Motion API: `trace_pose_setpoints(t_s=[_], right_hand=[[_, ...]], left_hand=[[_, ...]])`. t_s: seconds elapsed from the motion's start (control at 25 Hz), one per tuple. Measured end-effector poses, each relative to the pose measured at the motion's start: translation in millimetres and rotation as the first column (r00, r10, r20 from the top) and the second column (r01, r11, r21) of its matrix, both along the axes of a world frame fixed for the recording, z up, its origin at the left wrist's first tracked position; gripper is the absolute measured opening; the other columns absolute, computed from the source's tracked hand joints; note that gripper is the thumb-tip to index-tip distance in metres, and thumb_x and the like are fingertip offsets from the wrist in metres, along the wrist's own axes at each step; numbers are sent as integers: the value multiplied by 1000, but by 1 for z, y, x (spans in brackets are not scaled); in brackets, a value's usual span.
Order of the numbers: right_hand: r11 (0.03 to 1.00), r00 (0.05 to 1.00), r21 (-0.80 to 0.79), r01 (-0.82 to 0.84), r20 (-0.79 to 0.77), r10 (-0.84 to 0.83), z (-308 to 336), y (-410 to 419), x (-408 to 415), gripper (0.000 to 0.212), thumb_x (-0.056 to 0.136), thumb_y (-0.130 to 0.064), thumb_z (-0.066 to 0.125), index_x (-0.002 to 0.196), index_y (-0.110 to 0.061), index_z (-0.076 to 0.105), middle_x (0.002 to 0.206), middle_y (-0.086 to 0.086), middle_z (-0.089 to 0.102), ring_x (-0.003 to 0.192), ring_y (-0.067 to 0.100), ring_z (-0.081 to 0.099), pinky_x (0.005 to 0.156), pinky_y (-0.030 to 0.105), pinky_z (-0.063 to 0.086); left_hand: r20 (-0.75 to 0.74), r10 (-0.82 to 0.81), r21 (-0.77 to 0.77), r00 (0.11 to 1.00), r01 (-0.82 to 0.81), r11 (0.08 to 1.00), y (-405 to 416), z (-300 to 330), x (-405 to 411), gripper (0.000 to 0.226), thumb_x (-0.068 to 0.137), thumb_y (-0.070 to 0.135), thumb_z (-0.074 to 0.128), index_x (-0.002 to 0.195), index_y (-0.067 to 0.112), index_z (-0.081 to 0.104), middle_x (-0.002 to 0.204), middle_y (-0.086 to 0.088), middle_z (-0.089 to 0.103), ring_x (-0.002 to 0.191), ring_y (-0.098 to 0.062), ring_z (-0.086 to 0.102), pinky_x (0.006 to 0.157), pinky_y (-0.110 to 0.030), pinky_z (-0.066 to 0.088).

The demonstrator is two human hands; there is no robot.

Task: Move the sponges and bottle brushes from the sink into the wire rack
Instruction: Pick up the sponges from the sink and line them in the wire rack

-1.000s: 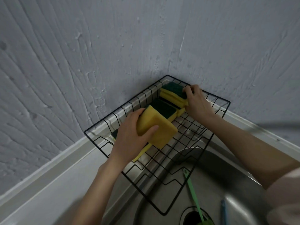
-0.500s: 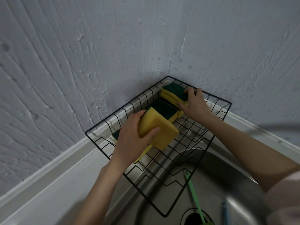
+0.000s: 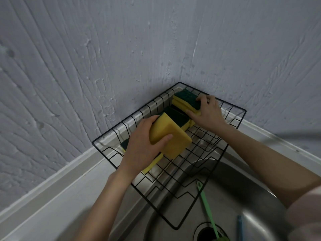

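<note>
Clamped around a thick yellow sponge with a dark green scouring face, my left hand has its grip wrapped across the block, thumb on the near yellow side and fingers over the far edge. I am holding it tilted just above the floor of the black wire rack, with another flat yellow-and-green sponge lying under my palm. My right hand grips the small stack of yellow-and-green sponges in the rack's far corner, fingers curled over the green top and thumb pressing the yellow side, so that grip is closed on the stack.

I judge the step in hand to be the packing of sponges: the sponges I can see are in or over the rack, and I am settling them in a row along the wall side. Next, the left sponge needs lowering against its neighbours, then both grips must let go.

After that, 2 bottle brushes remain in the stainless steel sink: a slim green-handled brush running toward the drain, and a blue handle just beside it. Each calls for a pinch on its thin handle and a lift over the rack's near rim.
</note>
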State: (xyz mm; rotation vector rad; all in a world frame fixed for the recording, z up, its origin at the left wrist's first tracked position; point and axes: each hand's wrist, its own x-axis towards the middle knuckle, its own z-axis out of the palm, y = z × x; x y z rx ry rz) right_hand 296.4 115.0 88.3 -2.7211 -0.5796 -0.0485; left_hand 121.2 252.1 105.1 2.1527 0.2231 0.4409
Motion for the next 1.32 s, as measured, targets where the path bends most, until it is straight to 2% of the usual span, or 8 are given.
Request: trace_pose_setpoints(t_s=[0.16, 0.24, 0.4, 0.68, 0.88, 1.0, 1.16, 1.32], right_hand=[[987, 996, 149, -64, 78, 53, 19, 4, -19, 53, 90, -36, 51, 133, -9, 38, 141, 20, 33, 132, 33, 33, 107, 41, 34], [928, 979, 361, -94, -134, 151, 35, 6, -31, 46, 93, -34, 46, 133, -11, 40, 134, 13, 46, 123, 24, 46, 95, 30, 41], [840, 525, 539, -62, -698, 487, 53, 3, -49, 48, 89, -47, 41, 129, -20, 44, 129, 6, 53, 113, 18, 55, 103, 35, 44], [738, 145, 675, 23, -732, 665, 49, -14, -50, 78, 47, -58, 79, 115, -31, 52, 116, -2, 59, 99, 10, 68, 85, 23, 56], [783, 244, 622, -9, -758, 605, 43, -18, -47, 87, 53, -59, 76, 125, -21, 46, 121, -1, 56, 109, 13, 59, 88, 17, 54], [817, 443, 575, -31, -725, 527, 43, -18, -51, 42, 88, -35, 54, 124, -16, 45, 125, 2, 51, 106, 11, 55, 92, 21, 49], [914, 839, 371, -166, -434, 329, 46, -12, -54, 28, 89, -35, 53, 116, -27, 55, 113, -4, 53, 103, 12, 51, 74, 10, 38], [921, 989, 380, -81, -85, 122, 36, -1, -47, 36, 84, -34, 61, 117, -19, 59, 112, 7, 51, 99, 13, 47, 70, 6, 34]], left_hand=[[18, -1, -20, 1000, 1, 1000, 0, 11, 0, 57, 79, 31, 62, 130, 20, 39, 111, 14, 39, 95, -4, 42, 71, -5, 34], [23, -21, -59, 1000, 22, 998, 3, 15, 0, 57, 79, 31, 64, 130, 22, 39, 112, 12, 43, 93, -4, 46, 74, -7, 37], [26, -67, -245, 997, 71, 967, 10, 24, -3, 65, 69, 44, 65, 127, 27, 41, 115, 5, 53, 99, -12, 54, 77, -18, 48], [56, -134, -374, 989, 145, 916, 14, 24, -11, 52, 74, 45, 59, 121, 37, 38, 115, 7, 53, 101, -7, 55, 72, -15, 53], [-4, -147, -332, 989, 137, 933, 21, 11, -5, 54, 82, 25, 61, 131, 27, 38, 130, -3, 50, 117, -18, 50, 95, -33, 48], [-9, -112, -207, 994, 108, 972, 22, 2, 1, 54, 83, 14, 60, 130, 28, 37, 126, 5, 48, 120, -15, 47, 101, -33, 41], [-29, -89, -172, 996, 83, 982, 24, -7, 6, 54, 85, 16, 58, 134, 23, 37, 127, 9, 46, 121, -9, 44, 101, -27, 37], [-21, -36, -116, 999, 34, 993, 28, -10, 4, 46, 88, 15, 53, 132, 18, 42, 130, 6, 49, 118, -5, 44, 94, -20, 37]])
